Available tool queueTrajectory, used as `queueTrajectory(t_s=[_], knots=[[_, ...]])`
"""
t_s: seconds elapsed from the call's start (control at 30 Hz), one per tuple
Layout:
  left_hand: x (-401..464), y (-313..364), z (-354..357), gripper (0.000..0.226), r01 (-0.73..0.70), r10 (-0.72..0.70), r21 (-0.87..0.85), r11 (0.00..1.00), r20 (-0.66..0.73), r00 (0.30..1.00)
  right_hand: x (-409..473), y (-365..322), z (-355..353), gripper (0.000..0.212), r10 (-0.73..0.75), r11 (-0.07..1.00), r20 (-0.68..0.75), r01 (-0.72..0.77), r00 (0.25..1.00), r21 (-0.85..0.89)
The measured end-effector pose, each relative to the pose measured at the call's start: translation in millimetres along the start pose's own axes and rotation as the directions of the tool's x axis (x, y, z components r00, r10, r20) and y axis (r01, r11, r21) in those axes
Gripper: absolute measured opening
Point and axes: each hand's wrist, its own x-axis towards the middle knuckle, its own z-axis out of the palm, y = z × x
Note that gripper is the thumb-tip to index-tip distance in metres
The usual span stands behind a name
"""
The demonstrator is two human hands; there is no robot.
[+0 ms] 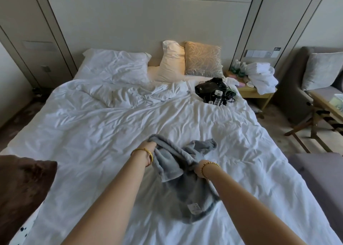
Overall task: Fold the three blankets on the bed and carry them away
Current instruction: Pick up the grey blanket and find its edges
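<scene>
I have both hands on the grey fleece blanket, which lies bunched on the white duvet near the foot of the bed. My left hand has its grip closed on a gathered edge at the blanket's far left, fingers curled into the cloth. My right hand is mostly buried in folds nearer me; from the way the fabric pulls toward the wrist I judge its grip is closed on the cloth too. Holding two separated spots like this makes sense to me: it lets me lift and shake the blanket flat so I can find corners before making a first fold. The care label faces up on the near part, so that part is probably close to a hem.

A brown plush blanket sits at the lower left edge of the bed, with a white dotted fabric showing beneath it, which may be the third. Neither looks neatly folded, so I take the job as barely begun.

Further up the bed, well apart from my hands, rests a black bag with cables, beside the pillows.
</scene>
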Motion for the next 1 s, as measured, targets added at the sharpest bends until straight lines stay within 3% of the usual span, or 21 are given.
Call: queueTrajectory(t_s=[0.03, 0.13, 0.17, 0.2, 0.23, 0.27, 0.3, 0.33, 0.37, 0.43, 0.47, 0.5, 0.53, 0.57, 0.67, 0.7, 0.77, 0.83, 0.87, 0.93, 1.0], knots=[[7, 5, 7, 0.029, -0.003, 0.003, -0.004, 1.000, -0.038, 0.999, 5, 5, -7, 0.022, -0.041, 0.999, 0.000, 0.041, 0.999, -0.034], [29, 53, 30, 0.030, -0.105, 0.127, 0.138, 0.985, -0.155, 0.980, 36, 13, -62, 0.038, -0.026, 0.998, -0.103, 0.020, 0.994, -0.061], [31, 83, 38, 0.035, -0.181, 0.207, 0.157, 0.971, -0.170, 0.964, 45, 11, -94, 0.039, 0.064, 0.996, -0.202, -0.048, 0.977, 0.081], [31, 120, 46, 0.038, -0.293, 0.317, 0.150, 0.944, -0.184, 0.930, 53, 7, -133, 0.038, 0.099, 0.968, -0.362, -0.005, 0.927, 0.251], [30, 161, 54, 0.037, -0.447, 0.465, 0.130, 0.885, -0.206, 0.861, 49, 0, -176, 0.036, 0.108, 0.930, -0.509, 0.094, 0.854, 0.355], [25, 203, 58, 0.036, -0.607, 0.620, 0.134, 0.783, -0.245, 0.745, 41, -6, -217, 0.032, 0.153, 0.813, -0.687, 0.305, 0.710, 0.496], [15, 241, 60, 0.037, -0.741, 0.754, 0.176, 0.648, -0.284, 0.592, 29, -11, -256, 0.027, 0.284, 0.554, -0.735, 0.521, 0.615, 0.650], [3, 272, 60, 0.042, -0.827, 0.849, 0.241, 0.509, -0.300, 0.435, 14, -15, -293, 0.022, 0.403, 0.295, -0.769, 0.725, 0.497, 0.623], [-10, 295, 60, 0.049, -0.865, 0.912, 0.322, 0.384, -0.281, 0.300, -5, -19, -321, 0.025, 0.450, 0.150, -0.796, 0.844, 0.405, 0.515], [-33, 317, 55, 0.051, -0.887, 0.970, 0.416, 0.201, -0.213, 0.120, -36, -22, -345, 0.028, 0.404, 0.036, -0.885, 0.962, 0.233, 0.270], [-41, 318, 53, 0.048, -0.888, 0.979, 0.436, 0.146, -0.195, 0.065, -42, -21, -346, 0.026, 0.381, -0.005, -0.908, 0.982, 0.175, 0.188], [-48, 314, 48, 0.043, -0.900, 0.981, 0.415, 0.129, -0.187, 0.054, -46, -21, -341, 0.028, 0.386, -0.032, -0.906, 0.984, 0.174, 0.175], [-51, 306, 43, 0.035, -0.916, 0.977, 0.378, 0.132, -0.207, 0.056, -45, -18, -334, 0.033, 0.391, -0.065, -0.900, 0.981, 0.194, 0.183], [-52, 297, 36, 0.026, -0.932, 0.968, 0.317, 0.178, -0.229, 0.107, -42, -14, -322, 0.038, 0.401, -0.025, -0.888, 0.971, 0.226, 0.236], [-47, 248, 6, 0.030, -0.868, 0.967, 0.437, 0.237, -0.193, 0.167, -25, -4, -266, 0.039, 0.493, 0.363, -0.835, 0.815, 0.244, 0.452], [-39, 226, -6, 0.034, -0.832, 0.967, 0.498, 0.243, -0.190, 0.169, -20, -2, -242, 0.037, 0.531, 0.435, -0.811, 0.742, 0.247, 0.511], [-23, 171, -31, 0.043, -0.687, 0.901, 0.582, 0.434, -0.265, 0.344, -8, -2, -184, 0.027, 0.550, 0.471, -0.748, 0.602, 0.371, 0.645], [-5, 109, -57, 0.041, -0.388, 0.730, 0.687, 0.615, -0.307, 0.611, 2, 1, -121, 0.018, 0.530, 0.492, -0.610, 0.373, 0.589, 0.787], [-1, 75, -68, 0.038, -0.224, 0.615, 0.743, 0.631, -0.302, 0.729, 5, 1, -91, 0.019, 0.511, 0.534, -0.509, 0.208, 0.693, 0.819], [1, 22, -82, 0.035, -0.042, 0.421, 0.785, 0.618, -0.285, 0.861, 0, -7, -44, 0.025, 0.419, 0.640, -0.313, -0.033, 0.853, 0.767], [-4, -27, -91, 0.035, 0.001, 0.262, 0.718, 0.696, -0.255, 0.931, 3, -16, -4, 0.024, 0.358, 0.612, -0.149, -0.112, 0.922, 0.783]])
